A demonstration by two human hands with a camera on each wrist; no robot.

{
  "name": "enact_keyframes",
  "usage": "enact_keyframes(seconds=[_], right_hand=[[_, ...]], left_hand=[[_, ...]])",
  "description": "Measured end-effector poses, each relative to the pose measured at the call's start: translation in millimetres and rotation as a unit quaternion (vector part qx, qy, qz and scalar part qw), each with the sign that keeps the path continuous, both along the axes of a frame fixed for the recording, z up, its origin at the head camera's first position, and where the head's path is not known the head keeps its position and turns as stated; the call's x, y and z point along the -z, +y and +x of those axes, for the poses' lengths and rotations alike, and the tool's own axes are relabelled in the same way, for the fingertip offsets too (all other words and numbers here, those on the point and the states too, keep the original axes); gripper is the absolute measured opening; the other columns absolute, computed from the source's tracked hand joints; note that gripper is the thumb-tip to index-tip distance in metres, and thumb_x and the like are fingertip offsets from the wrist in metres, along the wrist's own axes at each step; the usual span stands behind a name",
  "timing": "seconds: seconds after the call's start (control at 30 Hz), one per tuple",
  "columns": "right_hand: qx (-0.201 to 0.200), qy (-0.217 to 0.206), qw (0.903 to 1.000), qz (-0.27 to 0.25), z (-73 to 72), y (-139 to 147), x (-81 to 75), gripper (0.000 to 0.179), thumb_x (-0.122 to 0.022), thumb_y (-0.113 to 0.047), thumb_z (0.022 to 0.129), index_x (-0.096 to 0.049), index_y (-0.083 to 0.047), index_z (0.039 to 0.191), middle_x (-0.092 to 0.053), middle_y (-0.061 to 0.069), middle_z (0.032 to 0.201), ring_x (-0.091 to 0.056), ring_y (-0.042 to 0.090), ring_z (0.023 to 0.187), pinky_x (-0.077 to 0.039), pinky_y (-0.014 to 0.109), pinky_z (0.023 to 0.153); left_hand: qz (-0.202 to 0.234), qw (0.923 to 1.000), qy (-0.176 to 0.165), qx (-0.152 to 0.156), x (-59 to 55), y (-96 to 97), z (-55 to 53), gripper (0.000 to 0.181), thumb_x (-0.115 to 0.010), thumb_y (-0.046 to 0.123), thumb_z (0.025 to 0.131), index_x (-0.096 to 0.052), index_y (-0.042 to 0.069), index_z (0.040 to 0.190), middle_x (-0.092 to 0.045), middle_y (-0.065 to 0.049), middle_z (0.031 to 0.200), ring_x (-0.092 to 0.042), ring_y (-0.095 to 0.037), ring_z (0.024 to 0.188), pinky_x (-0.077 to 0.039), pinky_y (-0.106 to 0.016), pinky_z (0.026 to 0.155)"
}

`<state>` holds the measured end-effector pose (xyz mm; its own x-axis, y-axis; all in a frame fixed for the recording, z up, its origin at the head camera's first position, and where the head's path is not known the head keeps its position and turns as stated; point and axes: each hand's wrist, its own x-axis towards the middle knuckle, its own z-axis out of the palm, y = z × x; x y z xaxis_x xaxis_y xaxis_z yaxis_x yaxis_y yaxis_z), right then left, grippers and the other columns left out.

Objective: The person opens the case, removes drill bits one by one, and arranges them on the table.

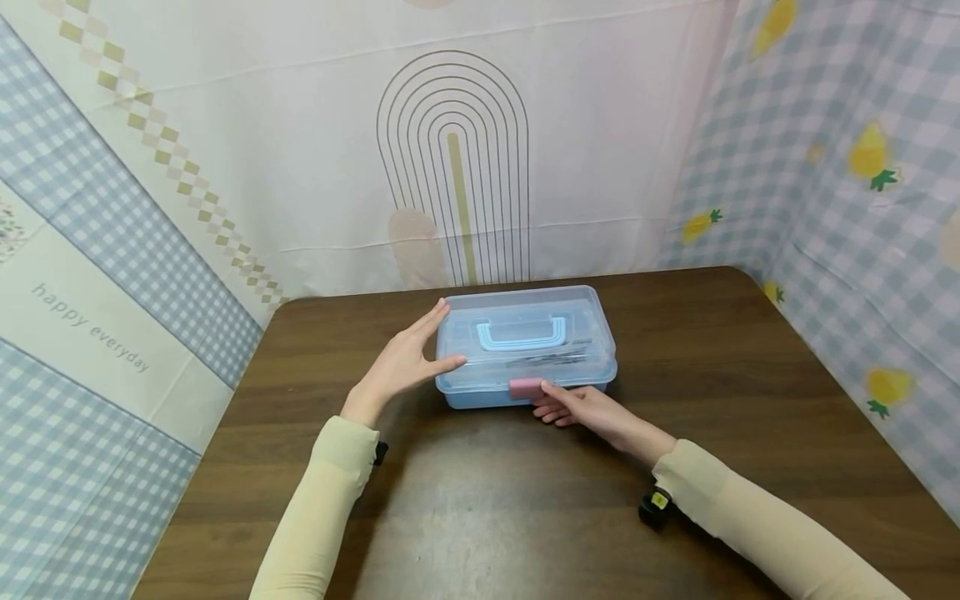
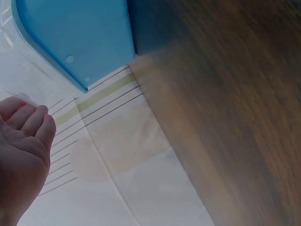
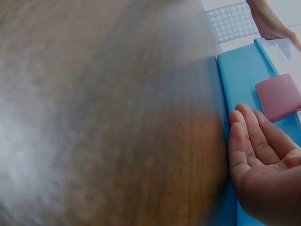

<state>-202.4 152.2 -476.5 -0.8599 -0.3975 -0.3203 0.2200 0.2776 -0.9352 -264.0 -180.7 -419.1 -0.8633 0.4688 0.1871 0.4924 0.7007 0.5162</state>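
Note:
A blue plastic storage box (image 1: 477,400) with a clear lid (image 1: 517,300) and a light blue carry handle (image 1: 521,343) sits on the table, its lid down. My left hand (image 1: 401,360) spreads over the lid's left side, thumb on the front part and fingers at the far left edge. At the front, my right hand (image 1: 581,408) touches the pink latch (image 1: 527,388) with its thumb. The other fingers (image 3: 251,136) of that hand lie nearly straight along the blue front wall, below the latch. Thin dark items (image 1: 551,357) show through the lid.
The box stands near the back of a dark brown wooden table (image 1: 465,500). Behind it hangs a white cloth (image 1: 322,150) with printed arches. Checked cloth (image 1: 840,250) lines the right side, and another checked cloth (image 1: 67,417) the left.

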Motion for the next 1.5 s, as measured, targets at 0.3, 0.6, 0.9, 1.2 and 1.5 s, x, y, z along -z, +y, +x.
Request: enact_keyframes(seconds=[0.3, 0.6, 0.9, 1.2, 1.5], right_hand=[[0.002, -0.025, 0.9992, -0.030, 1.2, 2.2, -0.9, 0.067, -0.052, -0.057, 0.100, -0.064, 0.000, 0.133, -0.070, 0.012, 0.122, -0.064, 0.021, 0.118, -0.050, 0.037, 0.100], [-0.009, -0.036, 0.9970, -0.067, 4.5, 0.4, -5.6, 0.069, -0.048, -0.052, 0.104, -0.057, 0.009, 0.137, -0.067, 0.020, 0.127, -0.063, 0.026, 0.118, -0.051, 0.037, 0.097], [0.068, -0.091, 0.9828, -0.146, 12.7, -6.6, -0.2, 0.070, -0.055, -0.050, 0.102, -0.053, 0.008, 0.141, -0.069, 0.015, 0.124, -0.065, 0.019, 0.113, -0.052, 0.029, 0.092], [0.110, -0.107, 0.9713, -0.181, 15.9, -11.9, 5.4, 0.071, -0.057, -0.050, 0.101, -0.052, 0.008, 0.140, -0.071, 0.009, 0.112, -0.067, 0.015, 0.105, -0.054, 0.028, 0.089], [0.123, -0.105, 0.9682, -0.191, 21.5, -15.7, 7.4, 0.069, -0.059, -0.049, 0.100, -0.056, 0.012, 0.132, -0.072, 0.003, 0.097, -0.070, 0.012, 0.096, -0.056, 0.027, 0.086]], left_hand=[[0.001, 1.0000, 0.002, -0.001, -1.2, 2.8, 1.6, 0.098, -0.064, 0.070, 0.086, -0.021, 0.025, 0.162, -0.014, 0.012, 0.167, -0.028, -0.022, 0.149, -0.030, -0.050, 0.117], [-0.004, 1.0000, 0.008, -0.001, -2.0, 2.4, -0.2, 0.099, -0.064, 0.072, 0.086, -0.022, 0.024, 0.162, -0.015, 0.011, 0.166, -0.030, -0.022, 0.148, -0.031, -0.049, 0.117], [-0.010, 0.9999, 0.006, 0.001, -2.1, 3.4, -2.3, 0.099, -0.064, 0.071, 0.086, -0.020, 0.025, 0.162, -0.013, 0.013, 0.166, -0.029, -0.022, 0.149, -0.031, -0.049, 0.117], [-0.024, 0.9997, 0.002, 0.002, -6.4, 5.2, -1.8, 0.100, -0.062, 0.072, 0.086, -0.020, 0.023, 0.162, -0.013, 0.010, 0.167, -0.030, -0.024, 0.148, -0.032, -0.049, 0.116], [-0.028, 0.9996, -0.004, -0.003, -4.4, 3.0, 2.2, 0.101, -0.062, 0.073, 0.086, -0.019, 0.024, 0.162, -0.011, 0.011, 0.167, -0.029, -0.024, 0.149, -0.031, -0.049, 0.117]])
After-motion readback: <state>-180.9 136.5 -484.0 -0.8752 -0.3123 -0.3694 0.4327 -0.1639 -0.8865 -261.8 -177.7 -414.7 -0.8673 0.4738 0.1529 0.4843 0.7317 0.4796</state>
